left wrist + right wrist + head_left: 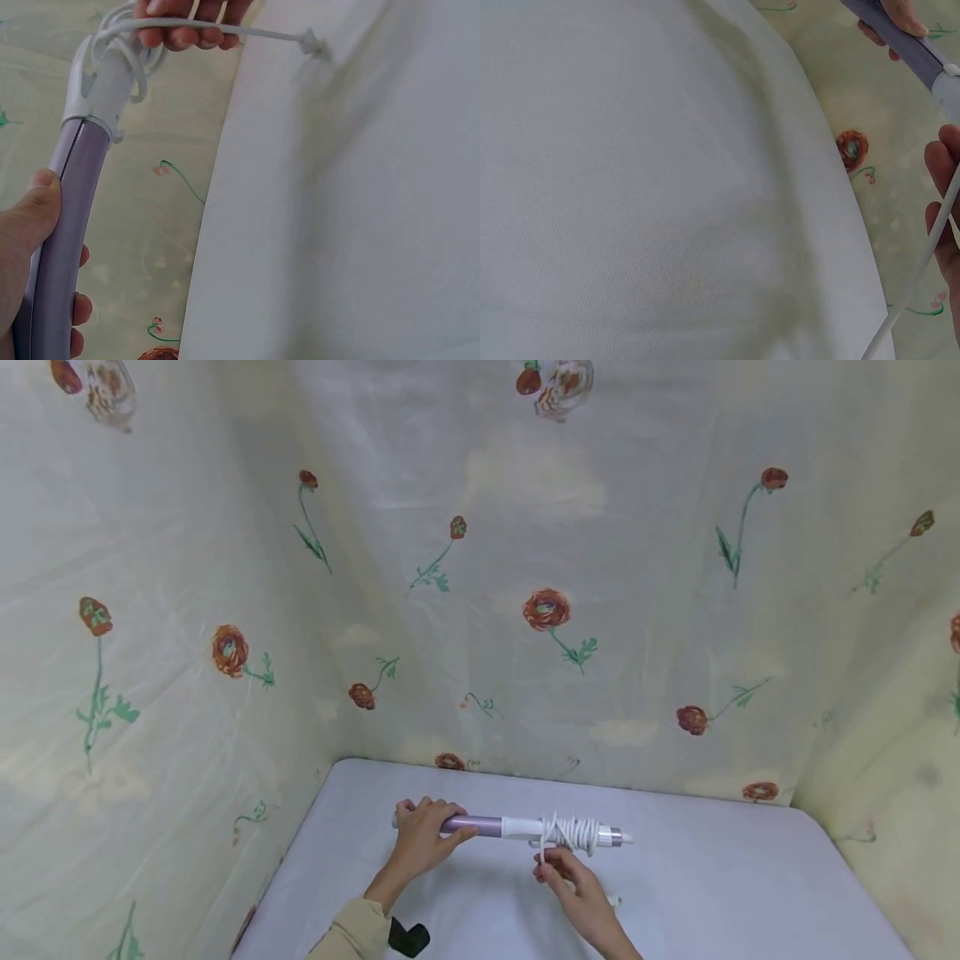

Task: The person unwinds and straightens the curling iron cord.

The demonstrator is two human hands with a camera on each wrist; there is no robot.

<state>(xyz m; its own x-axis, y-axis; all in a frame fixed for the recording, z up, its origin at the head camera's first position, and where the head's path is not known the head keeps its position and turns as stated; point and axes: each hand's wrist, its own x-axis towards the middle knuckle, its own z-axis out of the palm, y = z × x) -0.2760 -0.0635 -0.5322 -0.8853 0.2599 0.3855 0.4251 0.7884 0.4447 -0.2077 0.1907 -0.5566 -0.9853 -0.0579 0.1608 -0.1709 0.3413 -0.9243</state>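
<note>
A slim lilac-and-white hair styling iron [480,826] is held up level over the white table, its white end to the right. My left hand [427,839] grips the lilac part, thumb along one side and fingers round the other in the left wrist view. White cord [577,835] is coiled in several turns round the white part. Just below the coil, my right hand [577,893] holds the cord between curled fingers. The cord's free length [911,292] runs past these fingers, and its white end piece [307,41] hangs beyond them.
A white table [720,877] with rounded corners lies below the hands. Flower-printed curtain cloth [480,635] stands close behind it and at both sides. A small black object [408,937] shows at the near edge, beside my left sleeve [356,927].
</note>
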